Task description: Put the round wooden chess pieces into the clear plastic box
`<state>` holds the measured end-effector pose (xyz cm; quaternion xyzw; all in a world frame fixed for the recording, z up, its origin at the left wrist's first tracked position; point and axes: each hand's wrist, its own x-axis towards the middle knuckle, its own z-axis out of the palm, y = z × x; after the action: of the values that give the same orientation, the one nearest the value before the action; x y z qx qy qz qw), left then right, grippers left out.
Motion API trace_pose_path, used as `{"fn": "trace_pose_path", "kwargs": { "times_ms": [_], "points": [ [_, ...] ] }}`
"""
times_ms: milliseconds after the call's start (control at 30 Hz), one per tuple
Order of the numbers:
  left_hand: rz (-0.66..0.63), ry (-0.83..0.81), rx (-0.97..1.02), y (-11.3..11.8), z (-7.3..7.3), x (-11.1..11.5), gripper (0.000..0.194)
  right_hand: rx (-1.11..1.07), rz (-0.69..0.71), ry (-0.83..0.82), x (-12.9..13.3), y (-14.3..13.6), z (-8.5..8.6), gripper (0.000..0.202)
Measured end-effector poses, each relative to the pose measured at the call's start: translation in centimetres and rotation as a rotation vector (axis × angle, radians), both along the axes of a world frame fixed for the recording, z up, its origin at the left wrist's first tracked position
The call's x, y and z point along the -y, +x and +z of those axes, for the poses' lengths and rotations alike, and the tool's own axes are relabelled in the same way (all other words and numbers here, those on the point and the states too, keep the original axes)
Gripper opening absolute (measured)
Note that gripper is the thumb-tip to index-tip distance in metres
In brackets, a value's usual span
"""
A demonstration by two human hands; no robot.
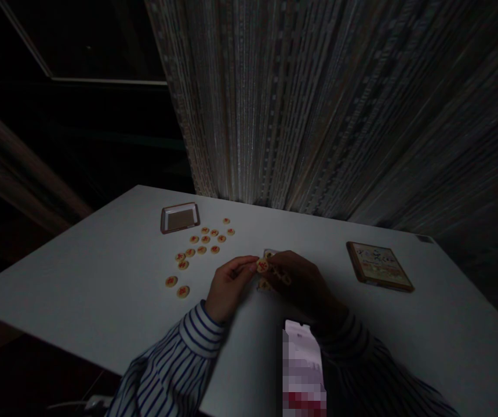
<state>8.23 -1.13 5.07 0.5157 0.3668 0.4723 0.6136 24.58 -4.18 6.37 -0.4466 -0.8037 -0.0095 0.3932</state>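
Note:
My left hand pinches a round wooden xiangqi piece with a red character between thumb and fingertips. Close against it, my right hand is curled, back upward, with its fingertips beside the same piece. Another pale piece shows at the right hand's fingers; whether it is gripped I cannot tell in the dim light. Beneath both hands lies a small light-edged thing with dark-marked pieces, mostly covered. Left of my hands, several red-character pieces are spread face up on the white table.
A shallow open box tray sits at the back left. To the right lies a flat box with a printed cover. A lit phone rests between my forearms. Strip curtains hang behind the table's far edge.

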Motion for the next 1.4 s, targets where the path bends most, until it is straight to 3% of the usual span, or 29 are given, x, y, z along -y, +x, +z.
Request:
{"fn": "trace_pose_path", "kwargs": {
  "times_ms": [267,633,900,1067,1400],
  "points": [
    [-0.109,0.022,0.057,1.1,-0.6,-0.8,0.03,-0.01,-0.05,0.002,0.1,0.7,0.5,0.015],
    [-0.088,-0.004,0.025,1.6,-2.8,-1.2,0.031,0.072,-0.033,-0.076,0.1,1.3,0.4,0.013],
    [-0.073,-0.137,0.081,2.0,-2.7,-0.9,0.041,0.086,0.013,-0.1,-0.2,1.9,-0.3,0.024],
    [-0.048,-0.175,0.121,2.1,-2.5,-0.8,0.033,0.083,0.054,-0.071,-0.3,1.9,-0.6,0.025],
    [-0.042,-0.175,0.077,2.0,-2.7,-0.8,0.033,0.086,0.028,-0.119,0.0,1.8,0.3,0.022]
  ]
}}
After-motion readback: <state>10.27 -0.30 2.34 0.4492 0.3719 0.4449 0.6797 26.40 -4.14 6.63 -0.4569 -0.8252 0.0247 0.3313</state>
